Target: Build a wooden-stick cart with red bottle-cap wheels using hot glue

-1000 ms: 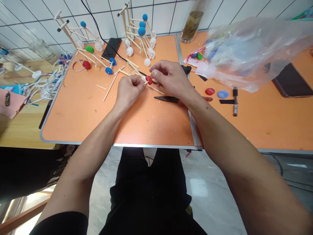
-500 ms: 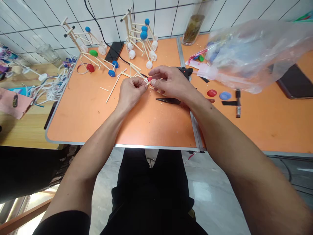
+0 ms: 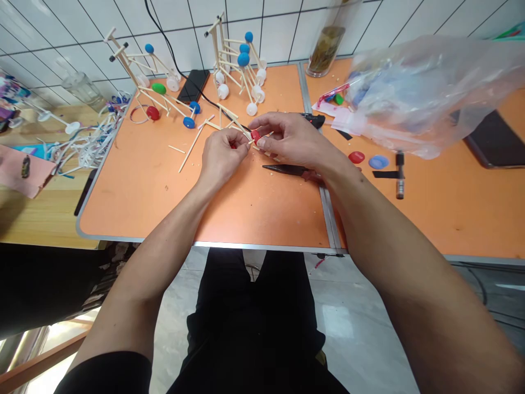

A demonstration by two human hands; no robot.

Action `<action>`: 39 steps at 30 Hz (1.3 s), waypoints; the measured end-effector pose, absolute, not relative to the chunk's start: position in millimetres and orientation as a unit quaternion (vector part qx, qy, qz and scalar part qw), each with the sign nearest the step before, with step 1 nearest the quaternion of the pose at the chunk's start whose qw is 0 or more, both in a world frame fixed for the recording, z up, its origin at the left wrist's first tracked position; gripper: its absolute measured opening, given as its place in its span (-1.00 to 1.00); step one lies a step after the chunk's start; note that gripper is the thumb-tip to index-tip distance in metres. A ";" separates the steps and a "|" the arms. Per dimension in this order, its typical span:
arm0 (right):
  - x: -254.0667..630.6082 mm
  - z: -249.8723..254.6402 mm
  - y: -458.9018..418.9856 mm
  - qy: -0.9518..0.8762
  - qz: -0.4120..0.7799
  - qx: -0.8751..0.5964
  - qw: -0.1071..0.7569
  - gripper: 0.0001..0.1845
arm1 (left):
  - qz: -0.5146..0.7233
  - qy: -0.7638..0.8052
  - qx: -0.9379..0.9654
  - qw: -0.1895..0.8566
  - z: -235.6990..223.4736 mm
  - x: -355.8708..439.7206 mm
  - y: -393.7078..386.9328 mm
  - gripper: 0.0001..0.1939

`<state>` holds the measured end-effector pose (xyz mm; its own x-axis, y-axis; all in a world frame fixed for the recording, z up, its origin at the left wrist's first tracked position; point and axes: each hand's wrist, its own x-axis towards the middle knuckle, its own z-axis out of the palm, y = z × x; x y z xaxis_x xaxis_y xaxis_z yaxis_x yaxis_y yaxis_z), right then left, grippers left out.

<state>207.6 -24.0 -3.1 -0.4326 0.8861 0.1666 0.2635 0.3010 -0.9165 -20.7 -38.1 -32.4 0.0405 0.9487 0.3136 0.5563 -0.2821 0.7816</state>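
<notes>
My left hand is closed in a pinch on a thin wooden stick, whose tip shows at the fingertips. A bit of red shows under its fingers. Close beside it, my right hand holds a small red disc between thumb and fingers, against the stick's end. Behind the hands lies a frame of joined wooden sticks, partly hidden by the left hand. A dark pointed blade lies beneath my right wrist, its handle end covered by the arm.
Two stick models with coloured wheels, a left one and a right one, stand at the back. A phone lies between them. Right are a plastic bag, a red disc, a blue disc and a marker.
The red disc in my right hand has tilted and shows more of its face. Red now appears under my left fingers. Both hands stay nearly in place.
</notes>
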 end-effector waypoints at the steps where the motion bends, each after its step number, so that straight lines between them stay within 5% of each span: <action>1: 207.6 -2.5 -24.3 -0.725 0.436 -0.397 0.356 -0.68 | 0.419 0.552 0.682 0.233 -32.3 -20.9 -38.2 -0.79; 18: 206.6 -0.7 -25.3 -0.723 0.438 -0.397 0.357 -0.72 | 0.419 0.538 0.691 0.240 -36.0 -19.1 -38.9 -0.78; 32: 212.1 15.9 -35.1 -0.729 0.443 -0.405 0.331 -0.76 | 0.432 0.489 0.656 0.379 -26.4 -22.4 -42.4 -0.83; 39: 218.3 12.4 -31.0 -0.732 0.460 -0.384 0.324 -0.60 | 0.385 0.502 0.633 0.447 -16.2 -26.4 -45.4 -0.88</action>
<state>218.3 -31.0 12.4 -0.4955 0.8601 0.1212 0.2643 0.2822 -0.9222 -26.4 -45.4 -16.2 0.2000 0.9790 0.0384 0.2904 -0.0967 0.9520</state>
